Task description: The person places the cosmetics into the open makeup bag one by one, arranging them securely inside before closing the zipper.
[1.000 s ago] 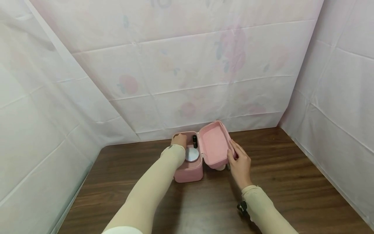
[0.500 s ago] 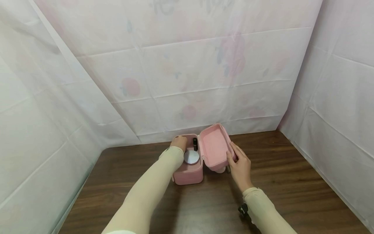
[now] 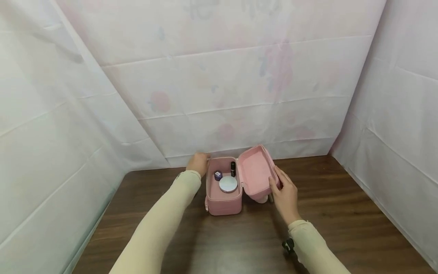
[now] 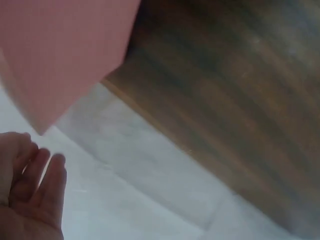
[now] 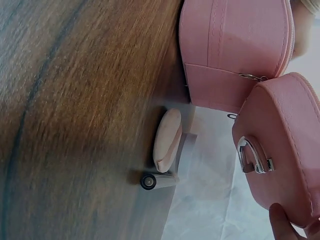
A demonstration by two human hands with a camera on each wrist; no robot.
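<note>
Pink cosmetic case (image 3: 224, 194) sits open on the wooden table (image 3: 342, 213), near the back drape. Right hand (image 3: 285, 194) grips the edge of the raised lid (image 3: 254, 171), thumb on the inside, fingers behind it. Left hand (image 3: 198, 163) hangs just off the case's far-left corner, fingers loose and holding nothing; the left wrist view shows the palm (image 4: 30, 190) relaxed beside a blurred pink wall of the case (image 4: 65, 55). Progress, as a judgement: three items are in the case, a round white compact (image 3: 228, 184), a small purple-capped jar (image 3: 218, 175) and a dark tube (image 3: 233, 169) standing at the back, so packing looks partly done. Left to do: lid is not closed, and two things lie on the table outside. The right wrist view is what gives those away: a pale oval pad or puff (image 5: 167, 140), possibly a sponge but too soft to call, and a small dark-ended cylinder (image 5: 150, 181) just beside it, both near the case's outer wall. It also shows the metal clasp (image 5: 252, 155) on the lid's outside. From the head camera those two are mostly hidden under the lid.
</note>
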